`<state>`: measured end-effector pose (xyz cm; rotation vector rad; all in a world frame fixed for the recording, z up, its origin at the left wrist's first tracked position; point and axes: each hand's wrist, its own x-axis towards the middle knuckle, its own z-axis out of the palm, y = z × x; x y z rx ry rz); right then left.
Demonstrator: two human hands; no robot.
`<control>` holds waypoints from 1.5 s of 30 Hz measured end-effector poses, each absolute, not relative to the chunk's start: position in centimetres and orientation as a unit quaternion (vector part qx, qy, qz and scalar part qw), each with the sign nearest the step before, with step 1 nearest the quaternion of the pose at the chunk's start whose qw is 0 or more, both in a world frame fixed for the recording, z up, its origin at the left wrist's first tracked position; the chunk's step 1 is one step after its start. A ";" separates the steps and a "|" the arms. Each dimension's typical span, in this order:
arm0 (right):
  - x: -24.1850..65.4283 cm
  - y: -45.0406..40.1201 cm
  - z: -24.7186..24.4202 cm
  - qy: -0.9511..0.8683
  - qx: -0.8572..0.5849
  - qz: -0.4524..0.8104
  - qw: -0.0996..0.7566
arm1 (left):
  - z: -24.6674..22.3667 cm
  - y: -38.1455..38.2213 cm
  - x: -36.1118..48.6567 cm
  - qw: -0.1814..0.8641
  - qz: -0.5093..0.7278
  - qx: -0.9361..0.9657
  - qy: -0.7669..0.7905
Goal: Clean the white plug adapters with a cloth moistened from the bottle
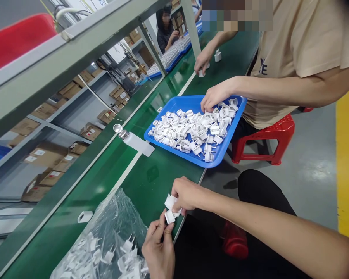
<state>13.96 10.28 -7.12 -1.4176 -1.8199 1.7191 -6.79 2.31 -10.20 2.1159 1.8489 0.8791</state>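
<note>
Right hand (186, 193) curled, pinching white plugs (171, 202); left hand (158, 248) fingers up, pinching white plug (169, 217)

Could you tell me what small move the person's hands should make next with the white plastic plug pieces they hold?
Probably press the two pieces together. The left hand pinches one small white plastic plug piece right under the white plastic piece gripped by the right hand; they touch or nearly touch above the edge of the green belt.
</note>
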 end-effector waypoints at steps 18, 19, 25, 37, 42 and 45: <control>14.1 10.5 -6.5 -0.624 -0.492 0.596 0.113 | -10.3 2.1 -6.2 0.056 0.304 0.711 0.632; 14.1 10.5 -6.7 -0.626 -0.491 0.596 0.114 | -10.4 2.1 -6.3 0.058 0.305 0.711 0.631; 13.8 10.3 -7.1 -0.621 -0.495 0.597 0.120 | -10.4 2.1 -6.2 0.066 0.308 0.709 0.631; 13.9 10.1 -8.0 -0.626 -0.474 0.601 0.148 | -10.4 2.1 -6.2 0.071 0.293 0.702 0.646; 13.5 9.9 -7.8 -0.609 -0.497 0.597 0.158 | -10.0 2.2 -6.2 0.103 0.284 0.695 0.653; 13.3 9.9 -7.4 -0.588 -0.516 0.598 0.172 | -9.6 2.2 -6.1 0.120 0.280 0.694 0.652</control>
